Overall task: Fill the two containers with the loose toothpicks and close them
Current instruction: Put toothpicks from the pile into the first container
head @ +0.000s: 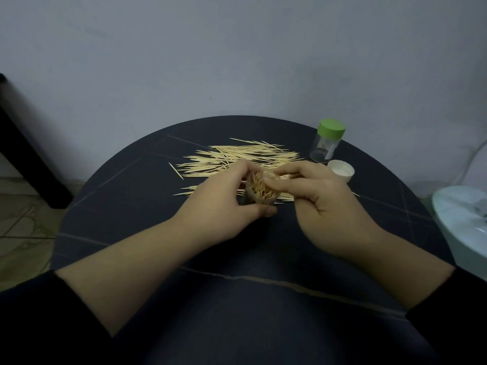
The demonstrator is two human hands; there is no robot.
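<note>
My left hand (226, 196) grips a clear container (263, 192) packed with toothpicks, tilted so its open mouth faces me, just above the round dark table (131, 201). My right hand (321, 198) has thumb and forefinger at the container's mouth, touching the toothpick tips. A heap of loose toothpicks (237, 159) lies on the table behind both hands. A second clear container with a green lid (328, 139) stands upright at the back right, looking empty. A white lid (341, 169) lies open side up in front of it.
A pale round object (463, 222) sits off the table's right edge. A dark furniture leg (29, 154) slants at the left over a tiled floor. A grey wall rises right behind the table.
</note>
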